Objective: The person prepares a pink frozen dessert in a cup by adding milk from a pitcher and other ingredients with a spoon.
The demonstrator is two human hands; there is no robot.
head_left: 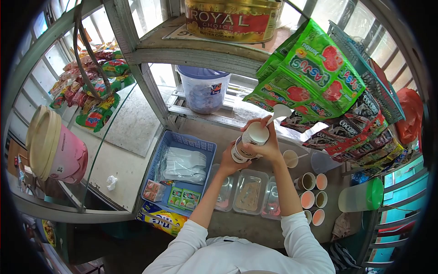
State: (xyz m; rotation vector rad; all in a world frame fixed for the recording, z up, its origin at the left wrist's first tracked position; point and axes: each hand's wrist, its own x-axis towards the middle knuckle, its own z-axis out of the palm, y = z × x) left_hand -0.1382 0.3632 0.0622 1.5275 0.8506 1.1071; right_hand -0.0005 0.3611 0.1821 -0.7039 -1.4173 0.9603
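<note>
My left hand [231,160] is closed around the lower end of a stack of white paper cups [240,152] with dark print. My right hand [270,147] grips the upper end, where a cup mouth [258,133] faces up. A white plastic spoon [281,111] sticks up beside my right fingers, its handle overlapping the cup rim. Below my forearms stand clear plastic tubs [250,192], one with a pale brown content and others with pink bits. Right of my right forearm are several filled paper cups [307,199], holding orange-pink or greenish-brown contents.
A blue basket [153,171] with wrapped plastic spoons and sachets stands left. Green sachet strips [315,68] hang at right, near my right hand. A cookie tin [232,23] sits on the shelf above a lidded tub [200,91]. A green-lidded jug [358,197] lies far right.
</note>
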